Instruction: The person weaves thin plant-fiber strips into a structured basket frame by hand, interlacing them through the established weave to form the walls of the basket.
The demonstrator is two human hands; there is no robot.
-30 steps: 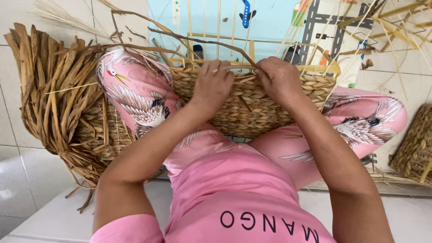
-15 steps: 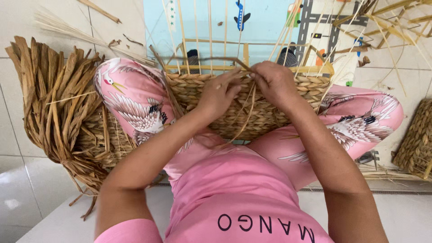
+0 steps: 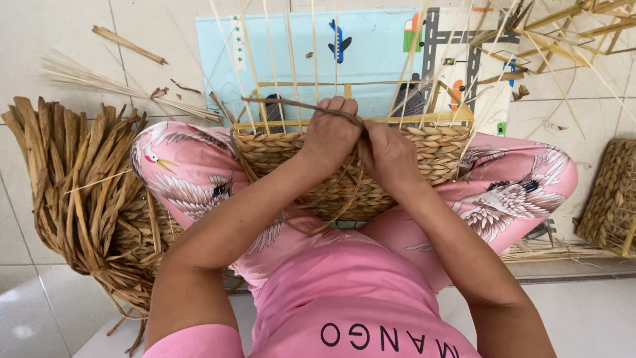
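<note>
A half-woven straw basket (image 3: 424,156) rests on my lap between my knees, with thin upright stakes rising from its rim on a wooden frame. My left hand (image 3: 329,136) grips the top edge of the weave near the middle, and a dark twisted straw strand (image 3: 291,105) runs under its fingers towards the left. My right hand (image 3: 389,154) is closed on the same strand just beside it, knuckles touching the left hand. Both hands sit at the basket's rim.
A thick bundle of dried straw (image 3: 79,185) lies on the floor at my left. A finished woven piece (image 3: 609,199) stands at the right edge. A light blue play mat (image 3: 371,46) lies beyond the basket, with loose stalks (image 3: 570,33) scattered at the top right.
My hands have come together at the middle of the rim. They were spread apart a second ago. The strand is now pulled taut to the left.
</note>
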